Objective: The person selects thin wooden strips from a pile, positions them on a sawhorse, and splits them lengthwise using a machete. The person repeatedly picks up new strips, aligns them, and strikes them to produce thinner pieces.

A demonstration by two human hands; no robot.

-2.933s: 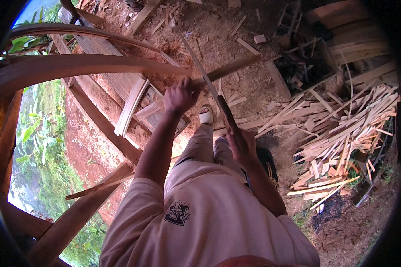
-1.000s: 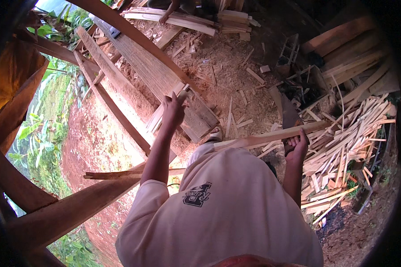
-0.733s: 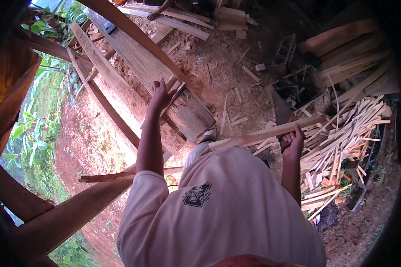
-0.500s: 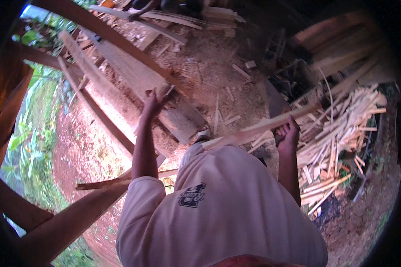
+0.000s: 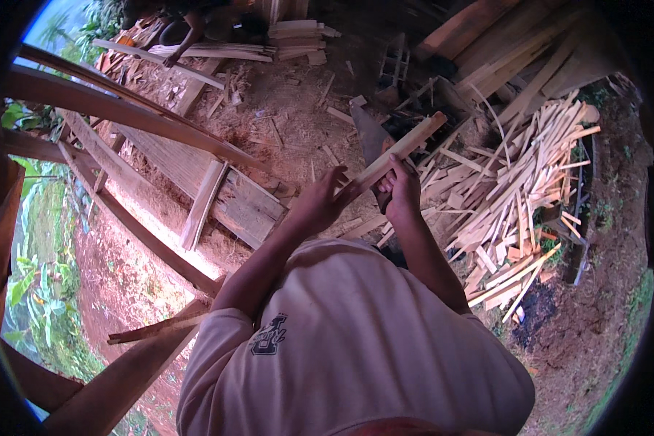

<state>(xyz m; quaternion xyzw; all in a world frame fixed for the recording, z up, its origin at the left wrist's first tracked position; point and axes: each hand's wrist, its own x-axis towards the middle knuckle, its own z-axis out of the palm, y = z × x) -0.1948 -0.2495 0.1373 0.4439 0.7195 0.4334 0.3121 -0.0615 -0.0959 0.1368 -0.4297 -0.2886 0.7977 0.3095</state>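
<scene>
A pale strip of wood [image 5: 407,145] slants across in front of my chest, its far end pointing up and right. My right hand [image 5: 402,190] is closed about it, the thumb along its upper side. Under the same hand hangs a handsaw [image 5: 373,134], its dark tapered blade pointing away from me; the curled fingers hide most of its handle. My left hand [image 5: 320,202] is at the strip's near end, fingers along its side and the grip partly hidden. Left of that hand, a short piece of board [image 5: 203,203] lies across a wide plank [image 5: 171,160].
A large heap of offcuts [image 5: 519,189] lies to the right. Long beams [image 5: 131,112] slope in from the left. At the far left, another person's hand [image 5: 171,61] is on a long strip [image 5: 189,70]. Sawdust and scraps cover the ground [image 5: 291,102].
My left hand has moved right, from the wide plank to the strip. My right hand has brought strip and saw left and inward. The view has shifted.
</scene>
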